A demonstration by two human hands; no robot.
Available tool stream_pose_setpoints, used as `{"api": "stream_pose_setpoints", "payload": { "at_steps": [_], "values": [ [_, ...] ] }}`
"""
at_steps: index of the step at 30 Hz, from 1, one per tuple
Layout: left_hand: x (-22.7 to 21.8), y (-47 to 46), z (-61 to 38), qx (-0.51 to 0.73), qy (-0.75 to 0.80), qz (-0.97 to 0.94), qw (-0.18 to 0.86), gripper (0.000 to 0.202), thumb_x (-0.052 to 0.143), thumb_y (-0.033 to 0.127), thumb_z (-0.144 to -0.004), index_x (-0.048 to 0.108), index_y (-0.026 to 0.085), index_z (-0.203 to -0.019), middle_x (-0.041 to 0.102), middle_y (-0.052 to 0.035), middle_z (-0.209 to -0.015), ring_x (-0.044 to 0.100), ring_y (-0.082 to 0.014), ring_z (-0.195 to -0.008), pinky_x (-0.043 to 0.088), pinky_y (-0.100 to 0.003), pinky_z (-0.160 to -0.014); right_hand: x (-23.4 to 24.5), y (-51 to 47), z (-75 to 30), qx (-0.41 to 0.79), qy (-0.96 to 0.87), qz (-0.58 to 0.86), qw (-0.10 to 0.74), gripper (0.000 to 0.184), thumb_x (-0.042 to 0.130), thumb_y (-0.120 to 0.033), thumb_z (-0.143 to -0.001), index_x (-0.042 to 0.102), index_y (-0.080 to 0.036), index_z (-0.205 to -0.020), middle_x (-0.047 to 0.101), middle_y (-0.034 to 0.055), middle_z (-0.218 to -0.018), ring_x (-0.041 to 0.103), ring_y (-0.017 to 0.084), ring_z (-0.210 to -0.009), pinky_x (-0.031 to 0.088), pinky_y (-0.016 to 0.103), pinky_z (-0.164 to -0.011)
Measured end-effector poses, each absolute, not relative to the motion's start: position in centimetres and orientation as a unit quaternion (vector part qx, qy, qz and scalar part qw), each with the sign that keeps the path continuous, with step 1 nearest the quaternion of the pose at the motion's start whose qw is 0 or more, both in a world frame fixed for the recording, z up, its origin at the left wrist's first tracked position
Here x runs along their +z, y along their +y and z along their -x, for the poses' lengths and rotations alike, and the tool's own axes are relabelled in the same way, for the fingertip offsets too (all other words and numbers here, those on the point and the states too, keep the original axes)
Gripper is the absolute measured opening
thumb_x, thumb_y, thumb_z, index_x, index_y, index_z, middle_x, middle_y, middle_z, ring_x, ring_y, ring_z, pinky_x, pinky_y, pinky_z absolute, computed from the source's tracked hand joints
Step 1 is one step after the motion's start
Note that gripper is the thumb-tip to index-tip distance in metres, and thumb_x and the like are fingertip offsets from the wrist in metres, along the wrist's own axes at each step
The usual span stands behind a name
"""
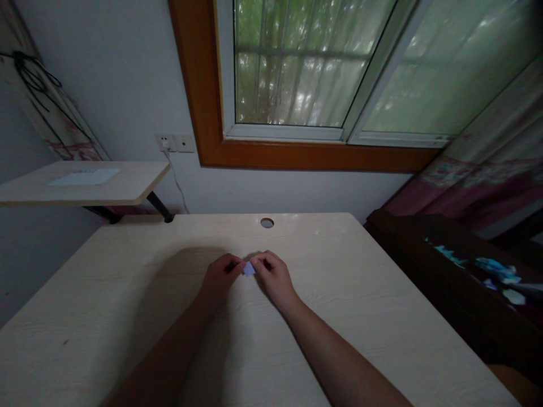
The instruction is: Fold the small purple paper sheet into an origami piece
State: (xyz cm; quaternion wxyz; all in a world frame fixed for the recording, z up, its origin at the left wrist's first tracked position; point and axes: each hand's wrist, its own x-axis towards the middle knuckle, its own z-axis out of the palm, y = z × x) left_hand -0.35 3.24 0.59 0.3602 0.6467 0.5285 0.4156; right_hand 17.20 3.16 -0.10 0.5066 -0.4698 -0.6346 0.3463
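Observation:
A small piece of pale purple paper (249, 269) is pinched between my two hands, over the far middle of the desk. My left hand (220, 277) holds its left edge between thumb and forefinger. On the opposite side, my right hand (274, 276) grips the right edge in the same way, with its other fingers curled. The fingertips cover both edges of the paper, so whether it is folded I cannot tell.
The pale wooden desk (339, 316) has a round cable hole (267, 223) near its back edge. At left a raised shelf (153, 175) carries a white sheet (87, 177). Dark furniture at right bears blue and white items (498, 270). A window (305, 68) stands behind.

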Motion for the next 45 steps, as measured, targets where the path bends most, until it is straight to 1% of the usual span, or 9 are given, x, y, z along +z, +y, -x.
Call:
{"api": "stream_pose_setpoints", "payload": {
  "at_steps": [4,9,15,20,27,32,37,40,45],
  "values": [
    [1.0,3.2,0.3,0.419,0.545,-0.640,0.344,0.021,0.060,0.037,-0.082,0.068,0.018,-0.079,0.066,-0.0012,-0.074,0.058,-0.0155,-0.069,0.043,-0.026,-0.067,-0.1,3.2,-17.2,0.334,-0.641,0.478,0.500,0.020,0.060,-0.036,-0.090,0.071,-0.021,-0.083,0.061,0.0017,-0.075,0.056,0.017,-0.071,0.041,0.027,-0.065],
    [1.3,3.2,0.4,0.418,0.555,-0.626,0.353,0.022,0.059,0.037,-0.081,0.069,0.017,-0.079,0.067,-0.0022,-0.075,0.058,-0.0169,-0.071,0.044,-0.027,-0.067,-0.2,3.2,-17.2,0.332,-0.641,0.474,0.504,0.018,0.061,-0.033,-0.089,0.071,-0.021,-0.082,0.063,0.0016,-0.075,0.057,0.016,-0.071,0.042,0.027,-0.067],
    [1.1,3.4,0.5,0.433,0.556,-0.605,0.371,0.021,0.060,0.037,-0.081,0.068,0.018,-0.080,0.067,-0.0023,-0.075,0.059,-0.0175,-0.072,0.045,-0.028,-0.068,-0.3,3.2,-17.2,0.346,-0.635,0.470,0.506,0.019,0.061,-0.034,-0.088,0.073,-0.022,-0.082,0.065,0.0019,-0.075,0.058,0.017,-0.072,0.043,0.027,-0.067],
    [0.9,3.5,0.7,0.450,0.559,-0.595,0.361,0.022,0.059,0.039,-0.083,0.066,0.018,-0.081,0.065,-0.0012,-0.075,0.058,-0.0164,-0.071,0.045,-0.027,-0.067,-0.3,3.4,-17.3,0.372,-0.604,0.478,0.518,0.019,0.062,-0.035,-0.087,0.073,-0.020,-0.083,0.069,0.0035,-0.080,0.060,0.018,-0.073,0.045,0.028,-0.069],
    [0.6,3.4,0.5,0.465,0.516,-0.614,0.374,0.023,0.061,0.040,-0.084,0.065,0.018,-0.087,0.065,-0.0019,-0.084,0.060,-0.0157,-0.077,0.047,-0.026,-0.072,-0.1,3.3,-17.4,0.394,-0.585,0.476,0.526,0.022,0.062,-0.038,-0.087,0.073,-0.020,-0.085,0.069,0.0040,-0.081,0.060,0.018,-0.075,0.046,0.028,-0.070],
    [0.4,3.4,0.4,0.422,0.523,-0.641,0.370,0.022,0.063,0.039,-0.082,0.067,0.018,-0.079,0.063,0.0000,-0.074,0.055,-0.0141,-0.069,0.042,-0.025,-0.066,-0.1,3.3,-17.4,0.396,-0.583,0.473,0.529,0.022,0.062,-0.039,-0.087,0.073,-0.020,-0.085,0.069,0.0037,-0.082,0.060,0.018,-0.076,0.045,0.029,-0.071],
    [0.1,3.7,0.6,0.427,0.524,-0.636,0.372,0.027,0.059,0.043,-0.083,0.065,0.018,-0.074,0.059,0.0012,-0.067,0.053,-0.0141,-0.065,0.040,-0.025,-0.064,-0.2,3.3,-17.4,0.396,-0.592,0.464,0.526,0.020,0.061,-0.037,-0.088,0.071,-0.020,-0.083,0.066,0.0025,-0.080,0.058,0.017,-0.074,0.044,0.028,-0.070],
    [0.0,3.7,0.7,0.426,0.516,-0.637,0.383,0.029,0.057,0.044,-0.084,0.061,0.018,-0.071,0.058,0.0015,-0.065,0.052,-0.0137,-0.063,0.039,-0.024,-0.063,-0.1,3.3,-17.3,0.388,-0.611,0.458,0.517,0.017,0.061,-0.034,-0.088,0.071,-0.020,-0.083,0.064,0.0015,-0.078,0.057,0.016,-0.073,0.043,0.027,-0.068],
    [0.1,3.5,0.7,0.382,0.488,-0.663,0.420,0.026,0.060,0.041,-0.082,0.061,0.017,-0.071,0.057,0.0014,-0.064,0.050,-0.0130,-0.062,0.037,-0.023,-0.059,0.1,3.2,-17.2,0.386,-0.639,0.439,0.501,0.015,0.065,-0.032,-0.086,0.072,-0.021,-0.081,0.063,0.0010,-0.076,0.056,0.015,-0.071,0.042,0.026,-0.066]
  ]
}}
